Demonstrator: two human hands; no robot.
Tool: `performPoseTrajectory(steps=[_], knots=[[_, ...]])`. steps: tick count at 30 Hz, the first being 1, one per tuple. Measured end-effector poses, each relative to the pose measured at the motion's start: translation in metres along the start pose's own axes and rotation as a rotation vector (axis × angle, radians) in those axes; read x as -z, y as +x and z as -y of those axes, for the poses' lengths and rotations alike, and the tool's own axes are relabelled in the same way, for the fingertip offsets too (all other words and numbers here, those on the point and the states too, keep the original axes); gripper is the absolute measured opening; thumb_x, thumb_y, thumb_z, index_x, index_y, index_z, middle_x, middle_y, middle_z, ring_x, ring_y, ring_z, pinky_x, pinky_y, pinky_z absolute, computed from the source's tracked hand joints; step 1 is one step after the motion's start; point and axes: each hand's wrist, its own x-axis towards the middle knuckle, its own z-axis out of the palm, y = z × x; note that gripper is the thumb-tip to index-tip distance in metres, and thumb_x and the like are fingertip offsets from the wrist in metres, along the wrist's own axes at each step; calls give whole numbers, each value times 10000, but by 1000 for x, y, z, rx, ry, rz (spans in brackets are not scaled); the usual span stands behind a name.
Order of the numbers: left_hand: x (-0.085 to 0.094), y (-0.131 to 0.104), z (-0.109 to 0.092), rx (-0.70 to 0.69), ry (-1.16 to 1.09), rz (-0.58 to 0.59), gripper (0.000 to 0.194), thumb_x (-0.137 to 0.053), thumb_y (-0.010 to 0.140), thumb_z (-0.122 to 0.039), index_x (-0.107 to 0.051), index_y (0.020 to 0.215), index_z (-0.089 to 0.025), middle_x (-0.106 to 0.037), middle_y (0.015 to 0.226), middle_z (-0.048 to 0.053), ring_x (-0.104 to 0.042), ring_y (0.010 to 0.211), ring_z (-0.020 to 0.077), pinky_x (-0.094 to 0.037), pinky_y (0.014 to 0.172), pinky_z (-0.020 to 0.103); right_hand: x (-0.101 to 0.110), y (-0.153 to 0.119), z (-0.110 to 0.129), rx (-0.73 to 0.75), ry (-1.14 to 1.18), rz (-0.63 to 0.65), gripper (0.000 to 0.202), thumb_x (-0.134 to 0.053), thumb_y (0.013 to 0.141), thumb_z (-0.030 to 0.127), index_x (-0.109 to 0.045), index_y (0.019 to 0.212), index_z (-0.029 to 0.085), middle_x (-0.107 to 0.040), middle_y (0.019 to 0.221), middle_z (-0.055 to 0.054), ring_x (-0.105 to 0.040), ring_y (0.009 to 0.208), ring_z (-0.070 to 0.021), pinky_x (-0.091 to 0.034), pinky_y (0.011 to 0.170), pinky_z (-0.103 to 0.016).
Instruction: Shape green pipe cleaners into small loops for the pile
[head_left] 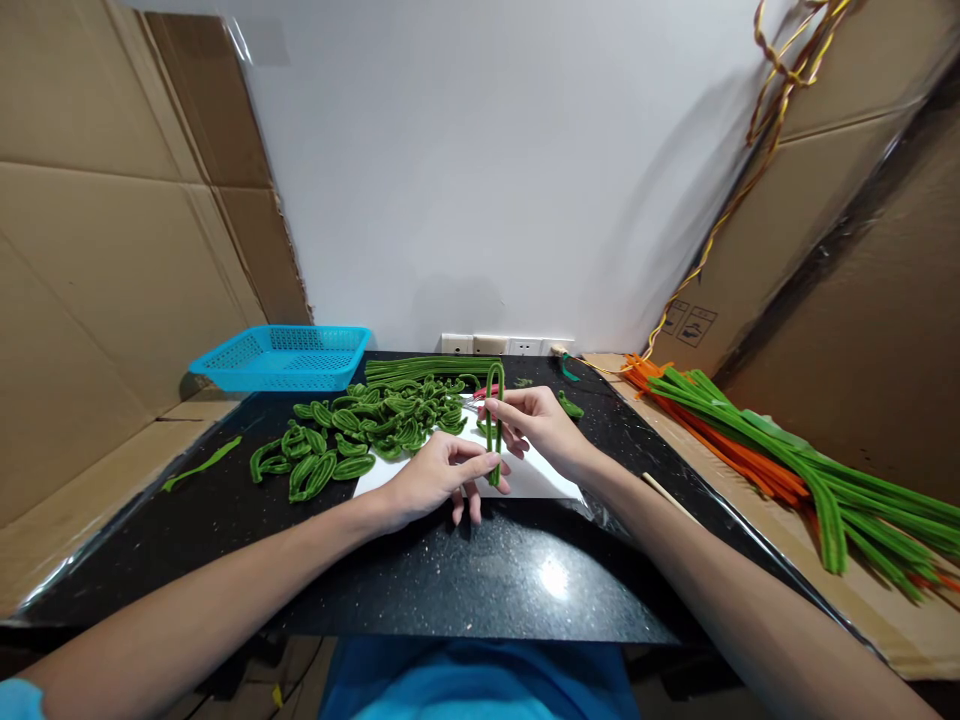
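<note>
Between my two hands stands a green pipe cleaner (496,415) bent into a tall narrow loop. My left hand (448,470) pinches its lower end, and my right hand (534,420) grips its side, a little higher. Under both hands lies a white sheet of paper (536,480). Behind my right hand, red-handled scissors (480,396) show in part. To the left, a pile of green pipe cleaners shaped into leaves (390,412) spreads over the paper's edge and the table.
Straight green pipe cleaners (427,370) lie along the back of the black table (420,580). A blue basket (281,380) is at the back left. Bundles of green pipe cleaners (810,470) and orange pipe cleaners (757,470) rest on cardboard at the right. Cardboard walls (90,240) flank the table.
</note>
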Motion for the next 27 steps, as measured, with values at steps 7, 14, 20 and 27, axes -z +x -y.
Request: performPoseTrajectory(steps=[7, 14, 20, 27], knots=[[1, 0, 0, 17, -11, 10, 523, -675, 895, -560, -737, 1008, -54, -769, 1006, 193, -696, 500, 137, -459, 356, 169, -1, -1, 0, 4, -2, 18, 417, -697, 911, 533, -698, 806, 129, -509, 462, 47, -422, 389, -66, -311, 416, -201], [2, 1, 3, 9, -36, 2, 499, -648, 922, -549, -705, 1009, -61, -772, 951, 190, -700, 500, 149, -474, 365, 172, -4, -2, 2, 5, 1, 58, 414, -700, 908, 532, -704, 835, 125, -552, 515, 31, -466, 417, -72, -330, 411, -197], [1, 1, 4, 17, -96, -48, 532, -668, 890, -594, -664, 1031, -81, -769, 909, 175, -680, 468, 153, -455, 316, 175, -8, -4, 6, 18, 2, 121, 450, -698, 904, 546, -653, 732, 132, -566, 503, 19, -489, 422, -76, -346, 413, -195], [0, 0, 2, 3, -95, -64, 585, -671, 860, -647, -668, 984, -76, -754, 852, 148, -612, 404, 110, -399, 274, 155, -9, -5, 10, 21, 5, 125, 435, -707, 896, 542, -660, 766, 129, -575, 508, 22, -502, 424, -77, -358, 409, -182]])
